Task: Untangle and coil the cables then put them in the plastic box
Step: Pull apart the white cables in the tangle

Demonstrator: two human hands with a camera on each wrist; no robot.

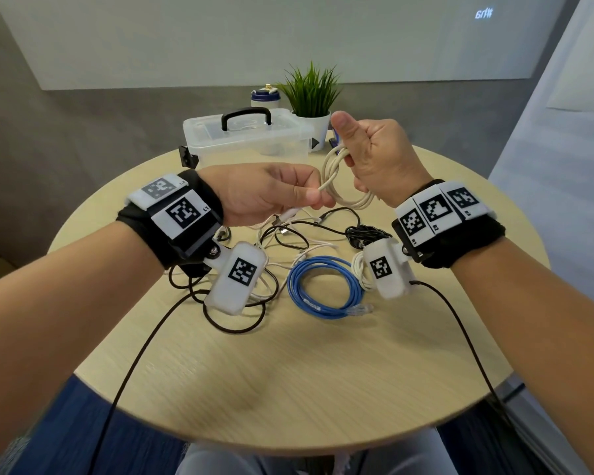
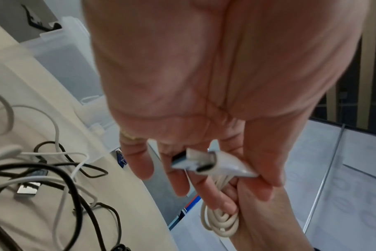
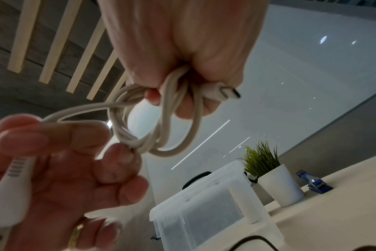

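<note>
Round wooden table [image 1: 288, 371]: both hands grip the beige cable [image 1: 333, 186]; wristband tags seemingly read L1, R2.

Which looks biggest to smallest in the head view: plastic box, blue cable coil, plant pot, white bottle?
1. plastic box
2. blue cable coil, though it lies nearer the camera
3. plant pot
4. white bottle, partly hidden behind the box

box [image 1: 247, 138] behind cables [image 1: 288, 241], plant [image 1: 311, 90] right
</note>
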